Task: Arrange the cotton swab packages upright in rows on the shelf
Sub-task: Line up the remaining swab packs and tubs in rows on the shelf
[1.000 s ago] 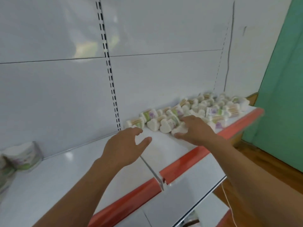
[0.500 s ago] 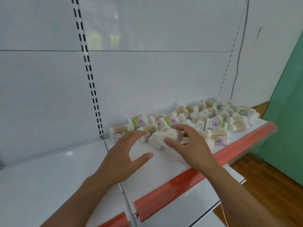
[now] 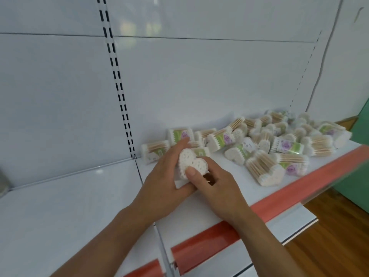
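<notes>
The left hand [image 3: 162,184] and right hand [image 3: 219,188] both curl their fingers around one heart-shaped cotton swab package [image 3: 191,162] at the shelf's [image 3: 265,191] left end. The other packages [image 3: 279,144] lie jumbled on their sides to its right.

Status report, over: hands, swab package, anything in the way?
Left grip, right grip: both on one swab package. Pile tumbled to its right. Nothing in the way.

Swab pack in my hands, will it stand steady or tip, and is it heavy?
The pack is probably light: neighbouring packs show only thin wooden sticks and cotton. Its flat heart-shaped end should likely stand steady on the shelf. The glossy wrap may slide if nudged.
</notes>
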`<state>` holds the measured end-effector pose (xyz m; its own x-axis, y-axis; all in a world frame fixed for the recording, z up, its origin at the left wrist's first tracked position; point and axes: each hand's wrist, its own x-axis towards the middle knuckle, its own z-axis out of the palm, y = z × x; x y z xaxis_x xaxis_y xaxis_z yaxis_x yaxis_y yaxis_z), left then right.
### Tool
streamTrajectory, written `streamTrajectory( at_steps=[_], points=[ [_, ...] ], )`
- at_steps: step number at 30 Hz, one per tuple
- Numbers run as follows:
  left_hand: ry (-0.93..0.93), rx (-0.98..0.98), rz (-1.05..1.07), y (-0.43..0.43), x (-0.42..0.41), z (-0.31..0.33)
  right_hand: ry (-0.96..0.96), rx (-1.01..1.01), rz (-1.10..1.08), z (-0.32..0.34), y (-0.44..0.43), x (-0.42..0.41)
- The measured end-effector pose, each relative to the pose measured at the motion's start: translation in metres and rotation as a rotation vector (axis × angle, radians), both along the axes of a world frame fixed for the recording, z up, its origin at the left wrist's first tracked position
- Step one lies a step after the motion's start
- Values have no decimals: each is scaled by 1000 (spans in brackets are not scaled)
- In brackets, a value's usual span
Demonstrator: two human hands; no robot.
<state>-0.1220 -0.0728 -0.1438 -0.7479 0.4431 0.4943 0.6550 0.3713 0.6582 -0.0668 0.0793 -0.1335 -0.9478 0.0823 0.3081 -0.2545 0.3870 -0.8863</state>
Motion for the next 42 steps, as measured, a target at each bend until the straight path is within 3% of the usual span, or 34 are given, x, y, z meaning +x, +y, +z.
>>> streamTrajectory(
  at_steps=[3, 7, 9, 13, 18, 21, 24, 29, 33, 42],
  points=[
    [-15, 22, 26, 3, 0, -2, 33, 61, -40, -5, 1, 2],
    [-108, 161, 64, 0, -1, -1, 137, 72, -280, -14, 9, -3],
    [-162, 255, 52, -2, -4, -2, 177, 187, -342, -17, 11, -6],
    [-189, 315, 30, -3, -6, -6, 64, 440, -211, -23, 10, -18],
    [-183, 291, 3, -4, -4, -2, 20, 534, -235, -22, 9, -20],
    [-166, 287, 99, -7, -3, 3, 25, 371, -300, -19, 11, -12],
    [-198, 291, 188, -11, -6, 2, -33, 0, -340, -14, 11, -6],
    [-146, 182, 175, -12, -3, -3, 36, -343, -207, -7, 4, -3],
    [-119, 85, 91, -8, 1, -1, 111, -462, -53, -4, 4, -1],
    [-161, 79, 31, -10, 3, 2, 92, -383, 131, -5, 0, 0]
  ],
)
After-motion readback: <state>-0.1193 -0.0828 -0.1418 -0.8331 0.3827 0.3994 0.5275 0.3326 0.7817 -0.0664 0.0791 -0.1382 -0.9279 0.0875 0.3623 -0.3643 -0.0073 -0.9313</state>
